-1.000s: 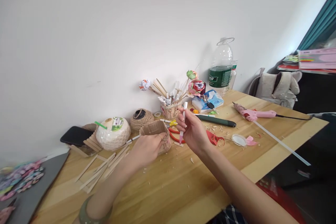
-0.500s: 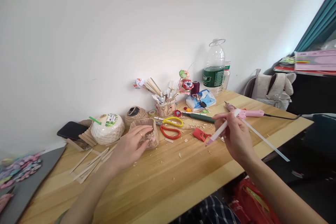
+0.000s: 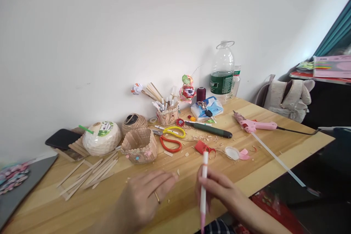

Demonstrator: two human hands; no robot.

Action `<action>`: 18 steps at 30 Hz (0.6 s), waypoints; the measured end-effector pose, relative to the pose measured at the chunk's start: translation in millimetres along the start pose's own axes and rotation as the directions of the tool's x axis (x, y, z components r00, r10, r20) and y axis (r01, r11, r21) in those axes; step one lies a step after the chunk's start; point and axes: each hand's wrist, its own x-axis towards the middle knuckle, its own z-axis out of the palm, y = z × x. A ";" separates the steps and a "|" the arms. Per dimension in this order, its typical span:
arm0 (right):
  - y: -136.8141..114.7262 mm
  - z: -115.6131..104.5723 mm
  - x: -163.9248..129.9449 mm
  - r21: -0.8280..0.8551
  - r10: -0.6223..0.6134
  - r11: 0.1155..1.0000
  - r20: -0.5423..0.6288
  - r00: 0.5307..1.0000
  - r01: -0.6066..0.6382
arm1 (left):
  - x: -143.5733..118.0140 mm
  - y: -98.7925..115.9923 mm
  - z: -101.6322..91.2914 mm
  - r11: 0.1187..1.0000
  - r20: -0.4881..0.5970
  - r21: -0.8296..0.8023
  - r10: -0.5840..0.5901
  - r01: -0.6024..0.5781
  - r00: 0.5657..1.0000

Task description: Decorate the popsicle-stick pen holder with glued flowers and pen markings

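Observation:
My right hand (image 3: pixel 219 190) grips a thin white and pink pen (image 3: pixel 203 186), held nearly upright over the near edge of the wooden table (image 3: pixel 175 204). Just left of it, my left hand (image 3: pixel 145 197) hovers over the table with its fingers spread, holding nothing; a ring is on one finger. A small basket made of wooden sticks (image 3: pixel 140 145) stands farther back, apart from both hands. Red and yellow scissors (image 3: pixel 170 137) lie beside the basket.
Loose wooden sticks (image 3: pixel 87 173) lie at the left near a white coconut (image 3: pixel 101 137), a twine ball (image 3: pixel 134 122) and a black phone (image 3: pixel 61 138). A stick-filled cup (image 3: pixel 167 115), green knife (image 3: pixel 210 128), pink glue gun (image 3: pixel 253 125) and water bottle (image 3: pixel 222 71) sit behind. Wood shavings litter the table.
My left hand has left the stick basket and come back toward me. My right hand has carried the pen from near the glue gun to the table's near edge, turning it upright.

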 end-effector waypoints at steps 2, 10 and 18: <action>-1.4 8.1 -1.6 -0.005 0.128 0.992 0.165 0.978 -0.129 | 3.4 5.3 2.6 0.996 0.024 0.051 0.074 -0.076 0.997; 18.2 13.1 -2.3 0.017 0.194 0.979 0.244 0.950 -0.204 | 1.6 19.0 12.7 0.998 0.057 0.063 0.025 -0.029 0.998; 19.3 18.1 8.6 0.156 -0.041 0.987 0.080 0.996 0.028 | -20.0 35.2 33.0 0.943 0.197 -0.024 -0.320 0.331 0.927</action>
